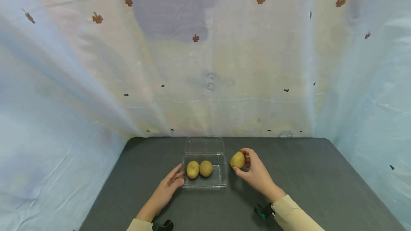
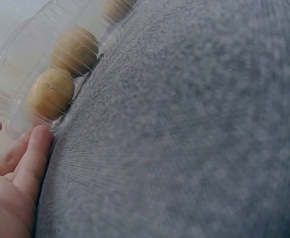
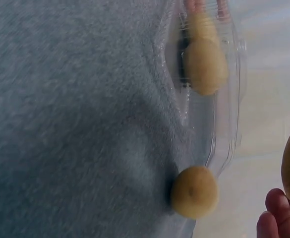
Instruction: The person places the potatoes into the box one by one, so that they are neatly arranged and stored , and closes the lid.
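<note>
A clear plastic clamshell container [image 1: 219, 185] lies on the table with its lid [image 1: 204, 145] folded back to the far side. Inside it, two potatoes sit side by side, a left one [image 1: 192, 169] and a right one [image 1: 206, 168]. My left hand [image 1: 167, 188] rests its extended fingers at the container's left wall. Just right of the container, my right hand [image 1: 255, 175] pinches a third potato [image 1: 237, 160] between thumb and fingers, raised above the table in the right wrist view. Below it there, another potato [image 3: 194, 192] lies on the table, mostly hidden in the head view.
The dark grey table [image 1: 289, 174] reaches back to a pale, patterned plastic sheet [image 1: 240, 63] hanging behind it. Similar sheeting [image 1: 379, 99] hangs at both sides. Dark wrist straps [image 1: 264, 211] show near the cuffs.
</note>
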### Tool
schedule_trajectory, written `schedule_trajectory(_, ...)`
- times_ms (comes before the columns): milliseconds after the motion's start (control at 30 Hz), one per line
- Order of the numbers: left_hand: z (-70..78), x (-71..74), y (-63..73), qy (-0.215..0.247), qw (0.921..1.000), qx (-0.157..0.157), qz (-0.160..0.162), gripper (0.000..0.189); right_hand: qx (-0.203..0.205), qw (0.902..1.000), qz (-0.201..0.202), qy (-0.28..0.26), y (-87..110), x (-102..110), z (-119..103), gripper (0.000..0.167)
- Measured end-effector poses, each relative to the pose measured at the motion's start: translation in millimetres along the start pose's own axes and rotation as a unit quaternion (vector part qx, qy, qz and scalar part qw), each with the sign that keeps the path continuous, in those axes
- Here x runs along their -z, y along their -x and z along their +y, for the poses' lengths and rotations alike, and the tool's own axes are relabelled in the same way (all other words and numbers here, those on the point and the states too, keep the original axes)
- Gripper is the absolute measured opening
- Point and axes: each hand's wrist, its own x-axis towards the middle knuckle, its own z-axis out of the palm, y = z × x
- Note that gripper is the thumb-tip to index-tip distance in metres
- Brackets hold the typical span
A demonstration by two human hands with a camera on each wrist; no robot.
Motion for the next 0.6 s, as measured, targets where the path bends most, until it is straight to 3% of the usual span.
schedule_trajectory(600, 0.0, 1.2, 1.3, -0.001, 1.0, -0.001, -0.008, 0.063, 0.04, 0.9981, -0.044, 0.017, -18.1, -39, -14, 0.061)
